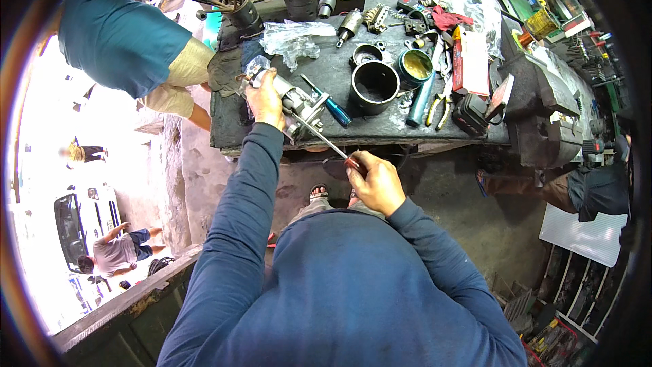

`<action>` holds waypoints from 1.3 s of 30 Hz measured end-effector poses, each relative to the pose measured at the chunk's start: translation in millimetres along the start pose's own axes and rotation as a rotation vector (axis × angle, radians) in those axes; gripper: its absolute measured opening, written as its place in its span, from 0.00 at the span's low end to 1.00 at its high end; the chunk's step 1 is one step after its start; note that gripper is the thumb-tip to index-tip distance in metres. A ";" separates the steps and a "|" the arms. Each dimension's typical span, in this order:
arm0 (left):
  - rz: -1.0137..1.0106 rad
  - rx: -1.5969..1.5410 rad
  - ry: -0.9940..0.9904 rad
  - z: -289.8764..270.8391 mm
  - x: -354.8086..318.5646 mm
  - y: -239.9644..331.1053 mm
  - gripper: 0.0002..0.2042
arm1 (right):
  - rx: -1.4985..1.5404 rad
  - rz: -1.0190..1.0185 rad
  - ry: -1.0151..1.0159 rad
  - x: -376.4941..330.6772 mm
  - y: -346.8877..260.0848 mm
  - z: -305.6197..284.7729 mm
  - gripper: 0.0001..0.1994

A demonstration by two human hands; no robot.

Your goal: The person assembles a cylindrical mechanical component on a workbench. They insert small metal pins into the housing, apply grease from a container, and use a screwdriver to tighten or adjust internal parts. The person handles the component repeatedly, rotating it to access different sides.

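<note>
My left hand point(266, 100) is closed around a silver metal starter motor point(296, 103) at the near left corner of the workbench. In my right hand point(379, 185), just off the bench's front edge, is a red-handled screwdriver point(329, 143). Its long shaft points up and left, and its tip meets the motor's near end; exactly what the tip touches is too small to tell. Right beside the motor lies a second screwdriver with a blue handle point(337, 113). A black hollow cylinder point(375, 100) stands to the right of it.
The dark workbench point(305, 71) also carries an open tin of grease point(415, 65), pliers point(439, 111), a red and white box point(470, 61) and clear plastic bags point(292, 39). A heavy vise point(543, 122) stands at the right. Another person point(125, 44) is close by at the far left.
</note>
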State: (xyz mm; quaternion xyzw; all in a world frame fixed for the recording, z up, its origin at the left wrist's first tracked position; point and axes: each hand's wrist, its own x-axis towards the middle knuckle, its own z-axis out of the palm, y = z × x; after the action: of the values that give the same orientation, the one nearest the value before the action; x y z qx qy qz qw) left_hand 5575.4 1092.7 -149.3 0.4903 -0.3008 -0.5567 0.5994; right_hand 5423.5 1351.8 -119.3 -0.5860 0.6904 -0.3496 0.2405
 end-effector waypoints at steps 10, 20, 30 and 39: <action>-0.084 0.019 -0.096 -6.6 3.0 2.4 0.10 | 1.316 0.899 -0.622 11.0 4.9 -2.4 0.18; -0.011 0.063 -0.065 -6.6 0.6 1.6 0.14 | 0.204 0.379 -0.111 -4.0 3.7 -18.6 0.15; 0.015 0.044 -0.114 -10.3 7.2 -4.7 0.16 | 0.113 0.235 -0.032 4.8 -6.4 -15.2 0.15; -0.004 0.072 -0.072 -9.6 6.1 -4.0 0.16 | 0.092 0.271 -0.034 4.3 -8.2 -18.4 0.15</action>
State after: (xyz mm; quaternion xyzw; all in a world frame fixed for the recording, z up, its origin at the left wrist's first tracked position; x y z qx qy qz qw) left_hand 5583.8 1089.6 -157.3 0.4918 -0.3409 -0.5640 0.5691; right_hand 5414.3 1350.8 -100.9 -0.4817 0.7422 -0.3353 0.3235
